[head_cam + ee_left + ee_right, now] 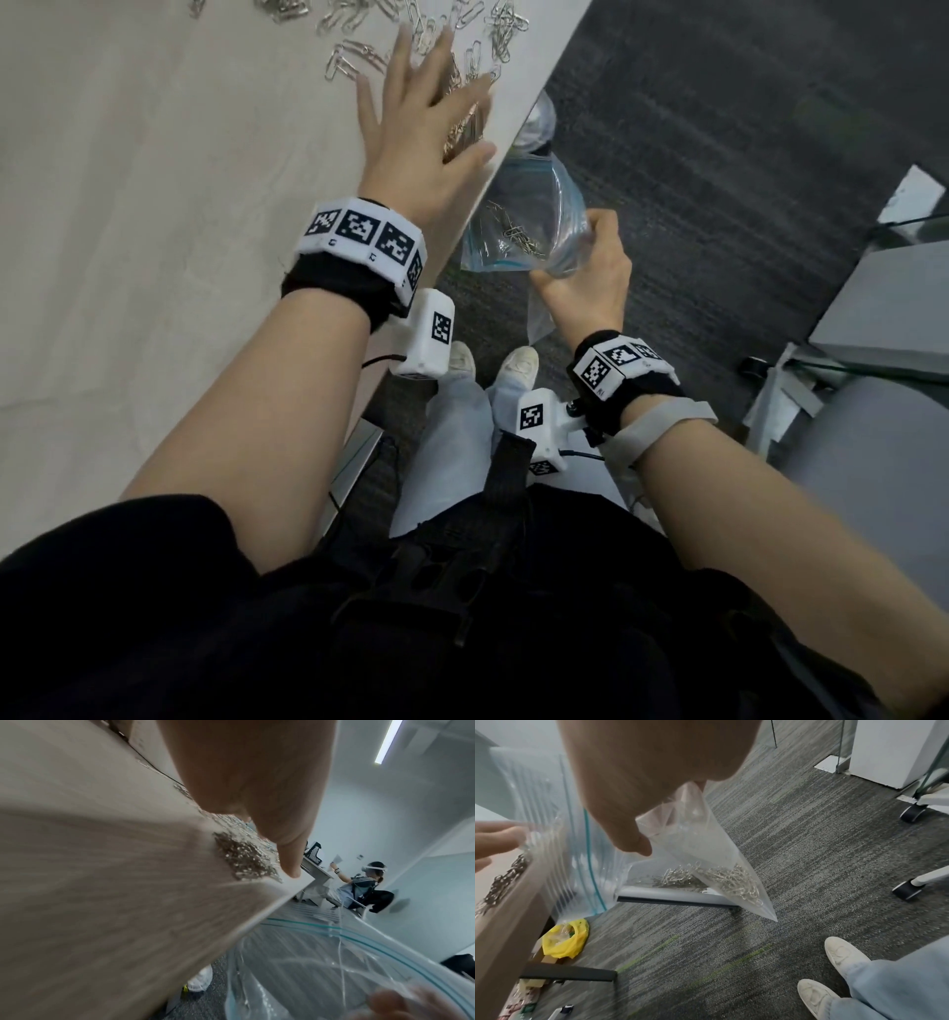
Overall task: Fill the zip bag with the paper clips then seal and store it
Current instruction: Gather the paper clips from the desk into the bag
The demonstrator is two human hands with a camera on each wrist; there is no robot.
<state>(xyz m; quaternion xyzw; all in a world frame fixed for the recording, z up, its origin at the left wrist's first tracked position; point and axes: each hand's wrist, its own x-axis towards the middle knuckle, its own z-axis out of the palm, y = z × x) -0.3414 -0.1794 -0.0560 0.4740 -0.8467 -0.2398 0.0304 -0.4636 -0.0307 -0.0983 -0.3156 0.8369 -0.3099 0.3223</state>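
A clear zip bag (524, 226) with a teal seal strip hangs open just below the table's right edge, and my right hand (590, 277) grips it near the mouth. Paper clips (721, 880) lie heaped in its lower corner. My left hand (431, 128) lies flat with straight fingers on the beige table (128, 205), pressing a pile of paper clips (244, 860) at the edge beside the bag's mouth (334, 953). More paper clips (359, 31) are scattered farther back on the table.
Dark carpet (719, 180) lies under the bag, with my white shoes (493, 360) below. A yellow plastic bag (564, 941) sits under the table. Chair castors (911, 813) stand to the right. Another person (359, 884) sits far off.
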